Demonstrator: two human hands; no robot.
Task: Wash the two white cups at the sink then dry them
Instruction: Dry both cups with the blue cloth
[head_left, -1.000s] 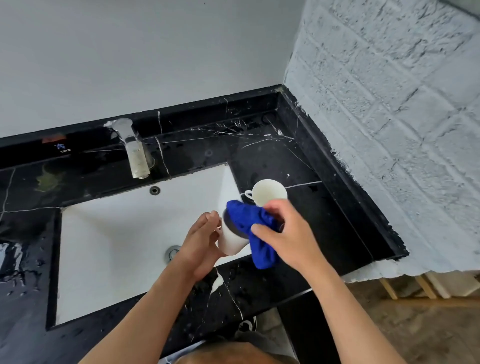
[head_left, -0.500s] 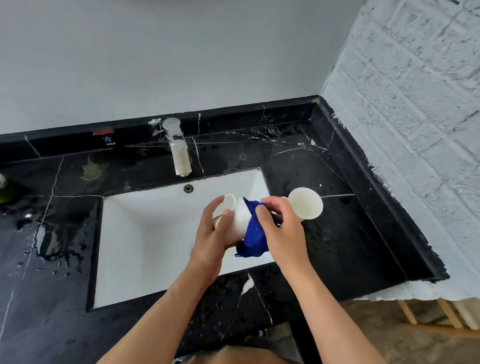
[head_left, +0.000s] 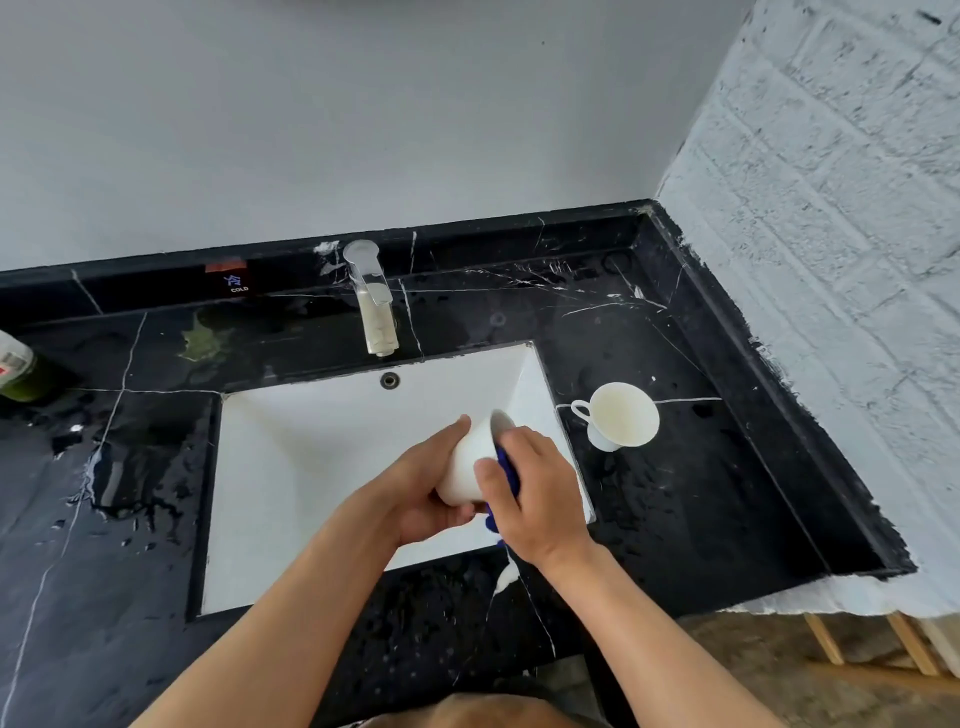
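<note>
A: L hand (head_left: 415, 493)?
B: Your grip's curled round cup (head_left: 470, 465), tilted over sink (head_left: 311, 441).
A: R hand (head_left: 535, 493)?
B: Pinching cloth (head_left: 506, 467) onto it. 2nd cup (head_left: 623, 415) on bench (head_left: 675, 493), right of grip.

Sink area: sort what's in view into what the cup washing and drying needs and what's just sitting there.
In the job:
- held cup, gripped by the left hand
- blue cloth, pressed to it by the right hand
- second cup, upright on the countertop
- sink
- faucet

Lying about:
- green bottle at the left edge
</note>
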